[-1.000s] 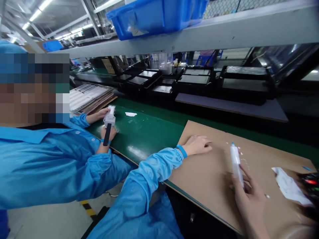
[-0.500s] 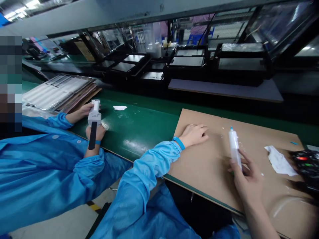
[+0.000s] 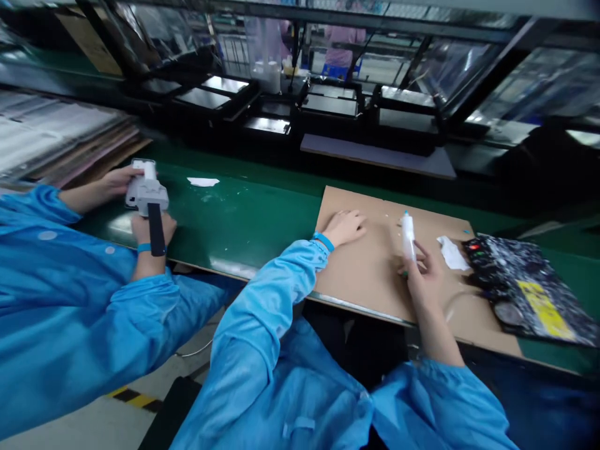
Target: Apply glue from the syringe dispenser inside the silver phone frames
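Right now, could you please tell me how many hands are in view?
4: the wearer's left hand flat on the cardboard sheet, right hand holding a syringe; the co-worker's two hands on a dispensing gun.

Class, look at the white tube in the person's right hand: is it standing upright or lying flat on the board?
Upright. The tube is gripped near its base by the right hand, blue tip pointing up, above the board.

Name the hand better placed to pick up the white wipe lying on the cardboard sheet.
Probably the right hand: it lies close beside the white wipe, though it grips the syringe. The left hand rests flat on the cardboard sheet, farther away.
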### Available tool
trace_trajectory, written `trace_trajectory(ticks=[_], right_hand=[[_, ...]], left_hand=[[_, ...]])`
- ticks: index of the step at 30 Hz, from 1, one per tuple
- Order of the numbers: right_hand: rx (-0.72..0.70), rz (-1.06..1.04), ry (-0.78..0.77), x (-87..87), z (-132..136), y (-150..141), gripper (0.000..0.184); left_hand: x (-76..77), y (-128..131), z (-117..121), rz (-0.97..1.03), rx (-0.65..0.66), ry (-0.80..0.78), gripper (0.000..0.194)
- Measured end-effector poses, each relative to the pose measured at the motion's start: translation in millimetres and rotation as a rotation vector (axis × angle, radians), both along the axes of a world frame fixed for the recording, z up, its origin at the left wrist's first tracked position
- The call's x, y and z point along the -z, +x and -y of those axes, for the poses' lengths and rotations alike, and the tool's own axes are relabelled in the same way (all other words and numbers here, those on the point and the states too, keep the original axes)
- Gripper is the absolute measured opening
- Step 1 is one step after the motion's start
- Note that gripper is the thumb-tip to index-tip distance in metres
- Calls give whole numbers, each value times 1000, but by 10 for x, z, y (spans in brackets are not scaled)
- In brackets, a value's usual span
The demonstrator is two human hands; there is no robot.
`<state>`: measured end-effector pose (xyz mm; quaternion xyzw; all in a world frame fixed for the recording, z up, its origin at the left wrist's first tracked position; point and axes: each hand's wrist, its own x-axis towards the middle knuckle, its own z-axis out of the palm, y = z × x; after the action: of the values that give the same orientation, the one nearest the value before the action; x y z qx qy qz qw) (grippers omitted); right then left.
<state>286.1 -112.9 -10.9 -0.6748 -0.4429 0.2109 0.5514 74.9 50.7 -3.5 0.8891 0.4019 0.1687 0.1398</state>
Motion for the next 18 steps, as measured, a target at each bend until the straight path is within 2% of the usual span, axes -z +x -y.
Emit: trace_trajectory(ticks=[5, 11, 16, 18], right_hand=[[-20, -12, 32, 58, -22, 54, 75], [166, -146, 142, 70, -121, 83, 70], [149, -128, 60, -42, -110, 25, 52], [121, -33, 50, -60, -80, -2, 52]], left_hand=[[-4, -183, 99, 64, -89, -12, 46], [-9, -540, 302, 146, -199, -5, 44], [30, -805, 653, 210, -252, -2, 46], [51, -892, 846, 217, -269, 7, 45]])
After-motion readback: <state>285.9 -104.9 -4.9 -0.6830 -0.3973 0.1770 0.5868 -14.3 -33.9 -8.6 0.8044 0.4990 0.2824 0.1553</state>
